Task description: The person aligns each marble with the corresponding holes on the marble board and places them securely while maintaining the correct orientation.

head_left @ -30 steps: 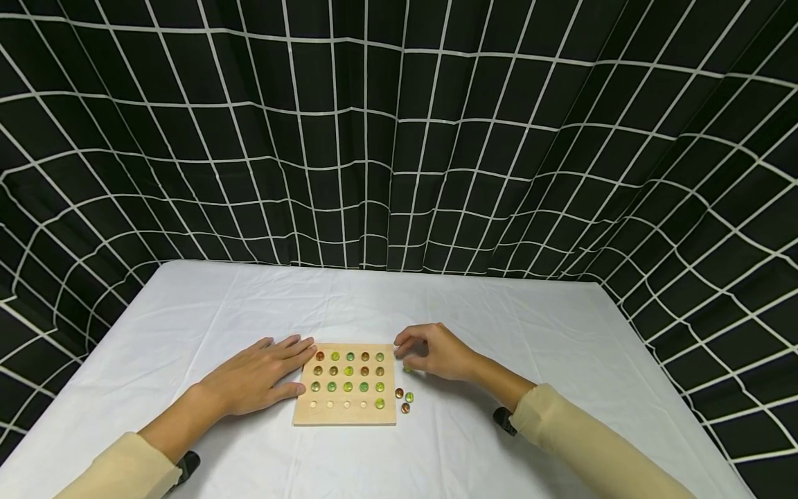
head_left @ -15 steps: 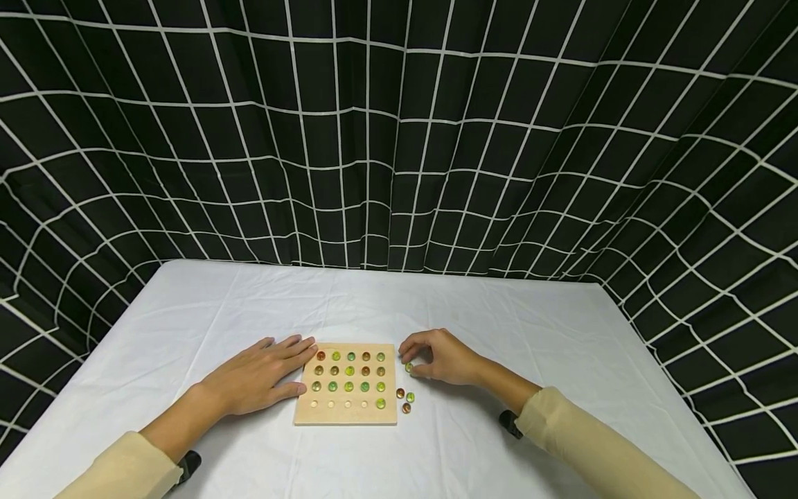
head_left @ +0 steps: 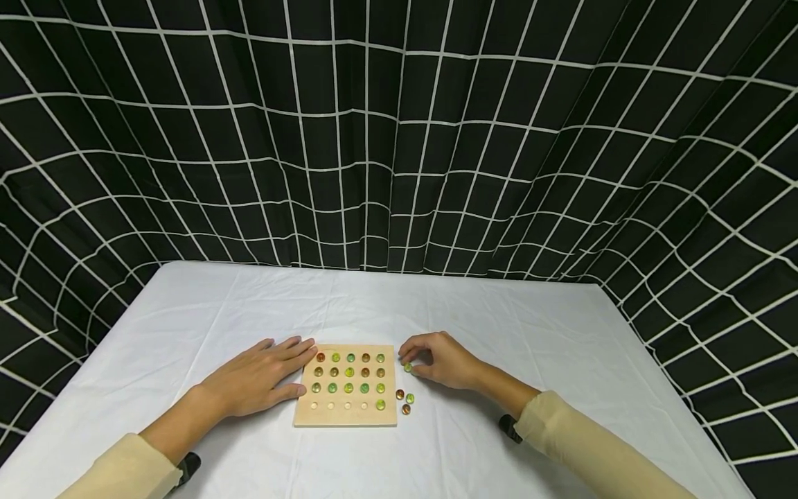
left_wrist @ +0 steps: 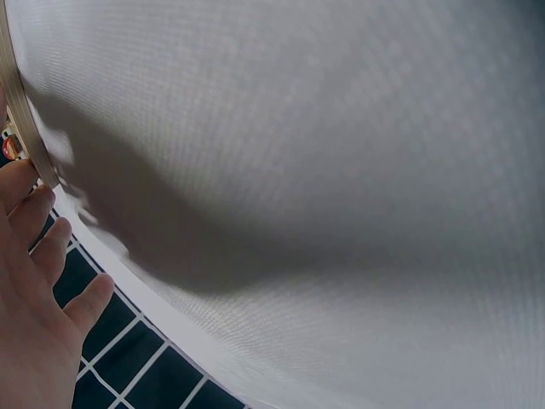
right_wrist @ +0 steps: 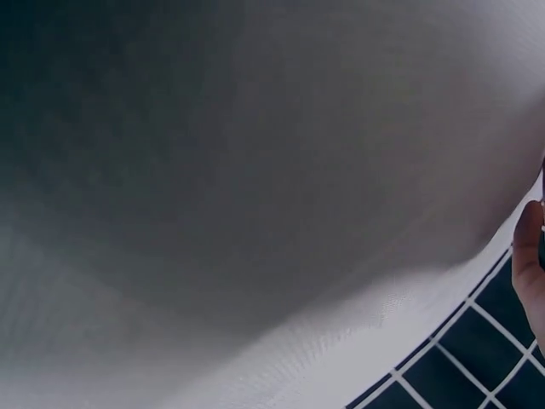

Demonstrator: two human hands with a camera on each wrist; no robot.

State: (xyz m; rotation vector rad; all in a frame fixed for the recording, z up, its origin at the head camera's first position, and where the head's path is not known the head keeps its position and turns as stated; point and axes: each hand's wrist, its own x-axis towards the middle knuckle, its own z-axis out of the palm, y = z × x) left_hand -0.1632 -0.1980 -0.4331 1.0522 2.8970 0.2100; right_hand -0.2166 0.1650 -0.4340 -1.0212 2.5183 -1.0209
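Note:
A flat wooden board (head_left: 345, 418) lies on the white table, with rows of round hollows. Glass marbles in green, amber and brown sit in its three far rows, and one green marble (head_left: 380, 405) sits at the right end of the near row. My left hand (head_left: 257, 378) rests with spread fingers along the board's left side, fingertips and thumb touching its edge. Just right of the board, my right hand (head_left: 445, 362) pinches a green marble (head_left: 408, 367) between thumb and fingers, low over the cloth. The right wrist view catches only part of that hand (right_wrist: 530, 277).
Three loose marbles lie by the board's lower right side: a brown one (head_left: 400, 394), a green one (head_left: 409, 398) and a reddish-brown one (head_left: 406, 409). A black curtain (head_left: 386, 138) with white grid lines hangs behind the white tablecloth (head_left: 511, 326).
My right hand has shifted slightly right and nearer to me, its thumb and fingers coming around the green marble. The left hand and the board have stayed put.

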